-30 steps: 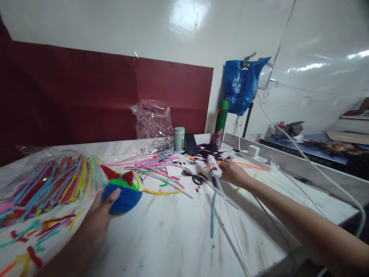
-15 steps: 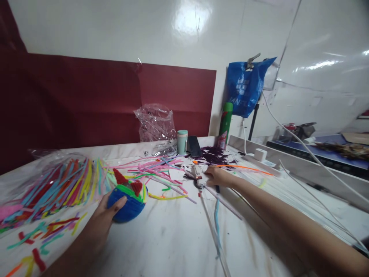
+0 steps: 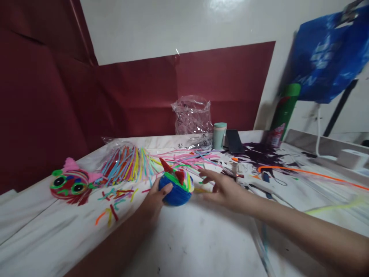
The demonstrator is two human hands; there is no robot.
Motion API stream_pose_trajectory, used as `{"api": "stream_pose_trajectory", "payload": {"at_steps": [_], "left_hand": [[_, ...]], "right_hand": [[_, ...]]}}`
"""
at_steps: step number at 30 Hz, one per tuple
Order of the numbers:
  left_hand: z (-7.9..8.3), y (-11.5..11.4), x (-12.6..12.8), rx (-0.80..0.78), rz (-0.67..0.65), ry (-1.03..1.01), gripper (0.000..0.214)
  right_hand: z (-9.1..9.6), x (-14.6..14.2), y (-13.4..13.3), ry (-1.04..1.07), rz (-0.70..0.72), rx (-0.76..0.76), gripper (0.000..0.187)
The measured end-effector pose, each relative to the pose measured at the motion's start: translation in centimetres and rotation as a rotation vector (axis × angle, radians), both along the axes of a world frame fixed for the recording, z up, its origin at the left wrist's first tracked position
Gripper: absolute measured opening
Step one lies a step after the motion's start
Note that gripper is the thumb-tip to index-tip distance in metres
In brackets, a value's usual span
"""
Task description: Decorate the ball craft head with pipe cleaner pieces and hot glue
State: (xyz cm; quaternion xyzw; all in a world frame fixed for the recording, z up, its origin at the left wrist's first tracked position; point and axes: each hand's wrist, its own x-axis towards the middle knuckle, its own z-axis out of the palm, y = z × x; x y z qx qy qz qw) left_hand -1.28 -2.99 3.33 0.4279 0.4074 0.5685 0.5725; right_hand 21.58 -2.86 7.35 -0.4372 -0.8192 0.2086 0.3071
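Note:
My left hand (image 3: 155,198) is closed around a round craft piece (image 3: 177,194) covered in blue pipe cleaner, with green and yellow bands and red pointed parts on top. To the right of it, my right hand (image 3: 220,188) hovers with fingers apart and bent, nothing visible between them; a small gap separates it from the craft piece. Beyond the right hand lies a white device with a small red light (image 3: 242,175), joined to a cable. Behind the craft piece, loose pink and purple pipe cleaners (image 3: 191,157) are strewn about.
A finished-looking pipe-cleaner face (image 3: 70,184) sits at left, beside a bag of colourful pipe cleaners (image 3: 123,167) and cut scraps (image 3: 115,200). Toward the back stand a mint cup (image 3: 219,136), a phone (image 3: 234,141) and a green spray can (image 3: 285,111). Dark purple scraps (image 3: 262,154) lie at right.
My right hand has moved away from the white device toward the craft piece, its fingers now apart. My left hand still holds the craft piece. The view has turned left, showing the pipe-cleaner face.

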Motion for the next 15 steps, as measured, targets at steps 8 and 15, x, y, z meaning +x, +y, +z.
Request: {"api": "stream_pose_trajectory", "payload": {"at_steps": [8, 15], "left_hand": [[0.7, -0.5, -0.5, 0.001, -0.106, 0.008, 0.046], [1.1, -0.6, -0.7, 0.002, 0.061, 0.267, 0.049]], "right_hand": [[-2.1, -3.7, -0.5, -0.002, 0.015, 0.04, 0.068], [-3.2, -4.0, -1.2, -0.026, 0.048, 0.09, 0.069]]}}
